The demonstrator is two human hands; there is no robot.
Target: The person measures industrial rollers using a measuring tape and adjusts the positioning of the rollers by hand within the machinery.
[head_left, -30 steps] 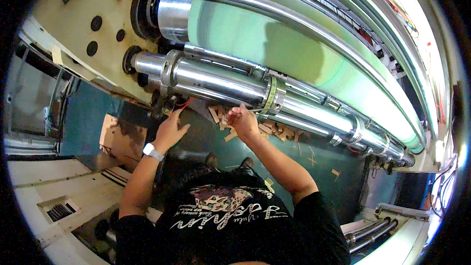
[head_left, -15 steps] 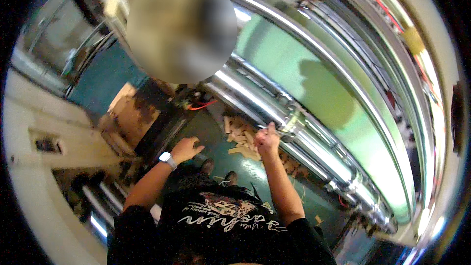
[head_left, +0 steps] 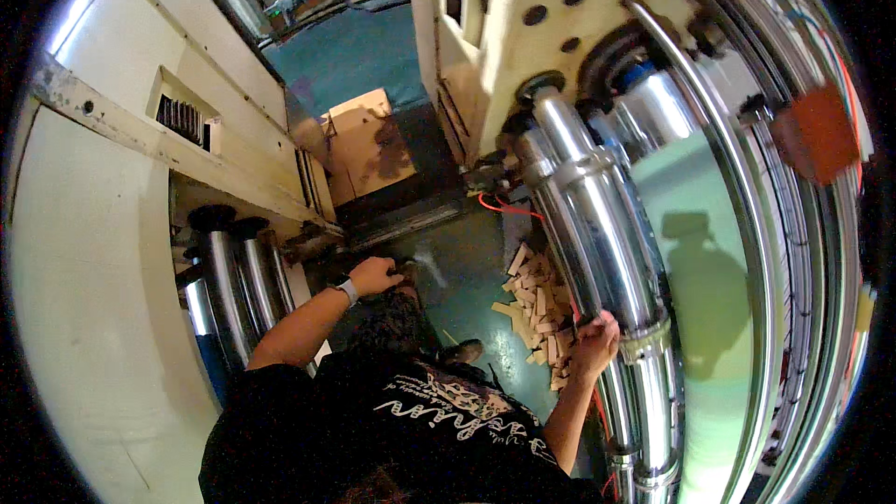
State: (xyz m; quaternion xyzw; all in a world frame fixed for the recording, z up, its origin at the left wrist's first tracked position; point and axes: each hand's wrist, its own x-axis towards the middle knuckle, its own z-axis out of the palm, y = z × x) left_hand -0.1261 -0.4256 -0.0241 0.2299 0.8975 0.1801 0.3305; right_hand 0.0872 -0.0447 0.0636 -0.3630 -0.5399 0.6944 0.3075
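Note:
My right hand [head_left: 595,343] is closed, its fingertips against or right beside the polished metal roller [head_left: 597,224], just by a ringed collar [head_left: 646,345]. Whatever the fingers hold, if anything, is too small or hidden to make out. To the right of that roller a wide pale green sheet [head_left: 705,401] runs through the machine, with a dark shadow on it. Over on the left, my left hand [head_left: 375,275] hangs in the air with loosely bent fingers apart and nothing in it. A light watch [head_left: 348,292] is on that wrist.
A heap of cardboard strips [head_left: 534,308] lies on the green floor beside the roller. Red tubing [head_left: 499,205] crosses near the machine's foot. More rollers [head_left: 224,289] stand on my left below a cream panel [head_left: 103,252]. A brown board [head_left: 364,145] lies farther ahead.
The view has swung left, so the passage and cream machine frame ahead now show more fully. My right hand remains by the roller's collar; my left remains raised and free.

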